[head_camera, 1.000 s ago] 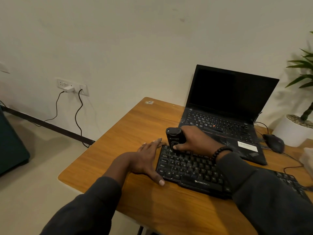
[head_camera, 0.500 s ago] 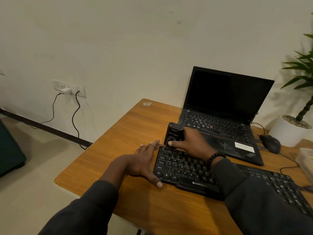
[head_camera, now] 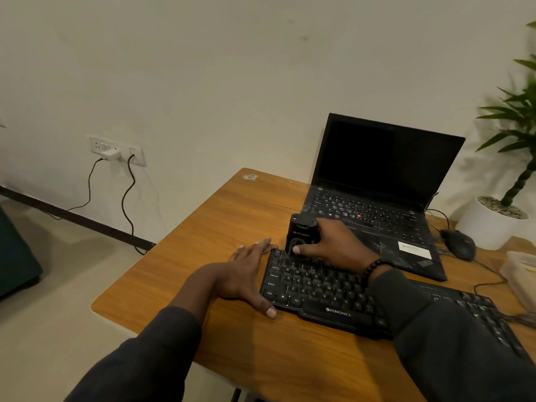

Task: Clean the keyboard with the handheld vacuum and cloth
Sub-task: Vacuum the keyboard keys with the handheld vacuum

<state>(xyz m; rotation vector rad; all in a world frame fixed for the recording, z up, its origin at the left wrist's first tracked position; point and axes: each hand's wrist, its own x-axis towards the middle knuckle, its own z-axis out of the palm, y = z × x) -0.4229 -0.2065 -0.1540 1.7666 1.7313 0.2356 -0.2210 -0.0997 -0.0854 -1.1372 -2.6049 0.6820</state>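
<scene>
Since a moment ago the handheld vacuum (head_camera: pixel 301 235) has crept from the key rows to the far left corner of the keyboard (head_camera: pixel 324 291), carried there by the right hand, while the left hand has stayed put.

Over on the left, a wall socket (head_camera: pixel 116 150) holds a white charger and two dark cables that trail down to the floor. On the wooden surface (head_camera: pixel 203 242), the left hand (head_camera: pixel 246 274) lies flat with fingers straight, braced against the keyboard's left edge, thumb touching the near corner. The black Zebronics keyboard sits slantwise across the surface, its right part hidden under a dark sleeve. The small black vacuum stands upright on the keyboard's top left corner, gripped by the right hand (head_camera: pixel 333 245), thumb pressed on its front, a beaded bracelet (head_camera: pixel 372 266) at the wrist. Behind it an open laptop (head_camera: pixel 383 175) shows a dark screen. Further right lie a black mouse (head_camera: pixel 458 243), a potted plant (head_camera: pixel 504 198) in a white pot, and a pale container (head_camera: pixel 519 274) at the edge.
</scene>
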